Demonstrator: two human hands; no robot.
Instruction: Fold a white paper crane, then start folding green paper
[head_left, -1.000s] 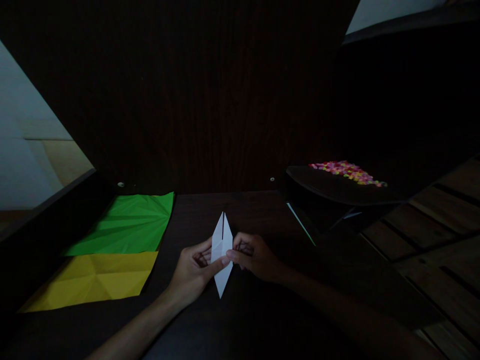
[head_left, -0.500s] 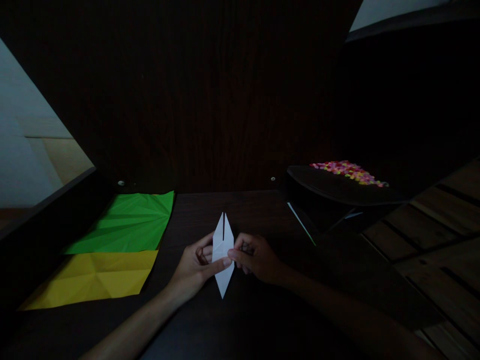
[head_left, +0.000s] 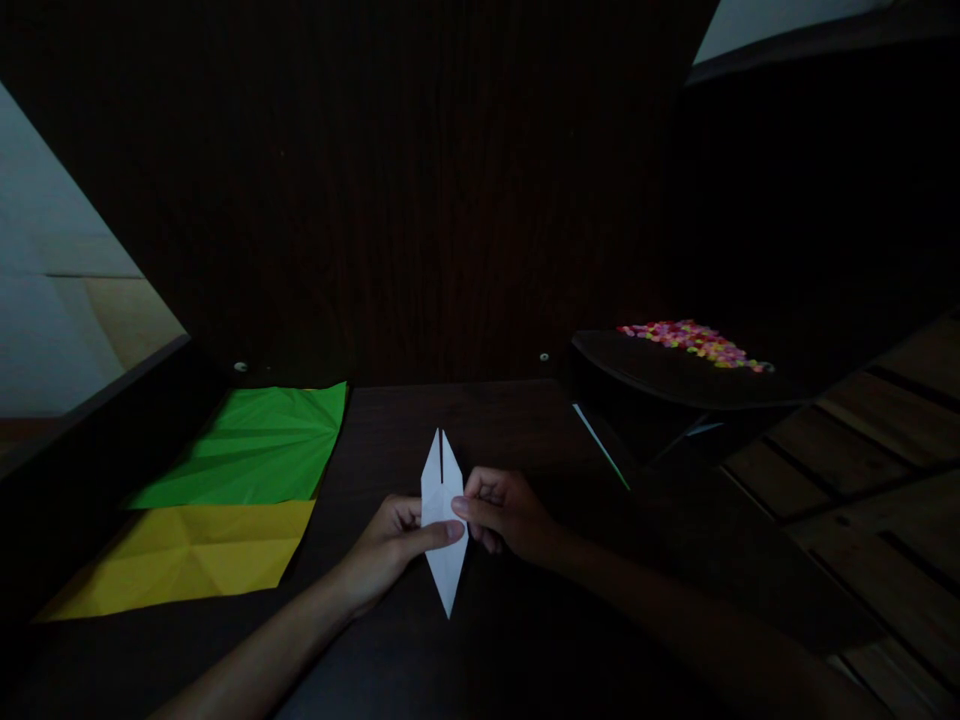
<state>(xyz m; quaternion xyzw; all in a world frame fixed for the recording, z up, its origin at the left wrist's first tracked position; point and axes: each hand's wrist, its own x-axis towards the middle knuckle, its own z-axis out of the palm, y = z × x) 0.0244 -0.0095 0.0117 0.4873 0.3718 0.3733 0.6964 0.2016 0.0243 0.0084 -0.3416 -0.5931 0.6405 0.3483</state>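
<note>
A white folded paper [head_left: 442, 480], a long narrow diamond with a slit in its upper point, is held over the dark table [head_left: 510, 640]. My left hand [head_left: 386, 550] grips its left side, thumb pressed across the middle of the paper. My right hand [head_left: 510, 515] pinches its right edge at the same height. The paper's lower tip points toward me, just above the table.
A creased green sheet [head_left: 259, 450] and a creased yellow sheet [head_left: 187, 555] lie flat at the left. A dark raised tray [head_left: 675, 375] with several small coloured pieces [head_left: 694, 342] stands at the right. A dark wooden panel rises behind the table.
Both hands and the white paper have shifted slightly down and toward me. The grip is the same.
</note>
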